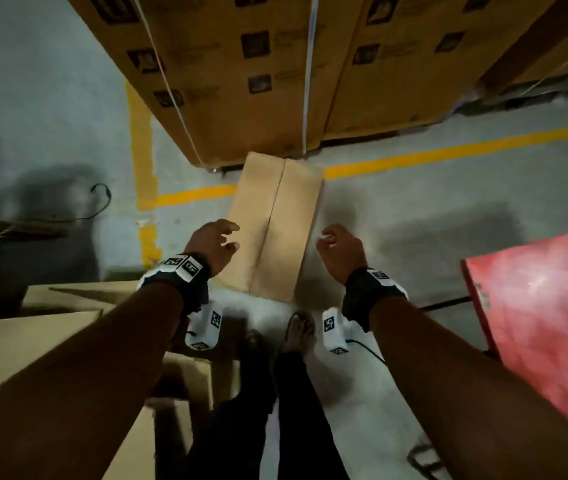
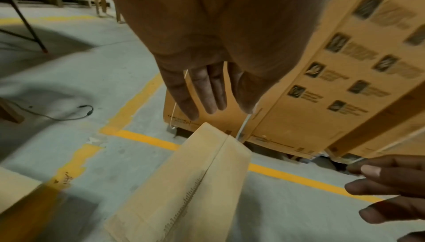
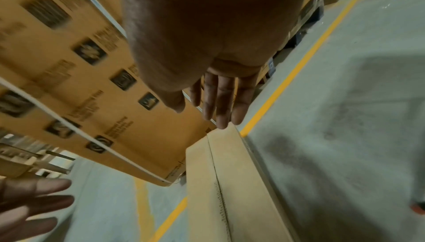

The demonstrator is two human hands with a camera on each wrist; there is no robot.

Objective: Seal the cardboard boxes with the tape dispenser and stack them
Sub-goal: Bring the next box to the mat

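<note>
A plain cardboard box (image 1: 275,223) stands on the grey floor just ahead of my feet, its two top flaps closed along a centre seam (image 2: 207,173). The same box (image 3: 230,182) fills the lower middle of the right wrist view. My left hand (image 1: 220,242) hovers above the box's left edge, fingers loosely spread, holding nothing. My right hand (image 1: 334,245) hovers beside the box's right edge, fingers relaxed and empty. In the wrist views both hands show straight fingers (image 2: 202,93) (image 3: 220,104) above the box. No tape dispenser is in view.
A tall stack of strapped printed cartons (image 1: 275,64) stands right behind the box. Yellow floor lines (image 1: 448,150) run under it. More cardboard boxes (image 1: 33,341) lie at my lower left, a red panel (image 1: 545,323) at the right, a black cable (image 1: 99,202) at the left.
</note>
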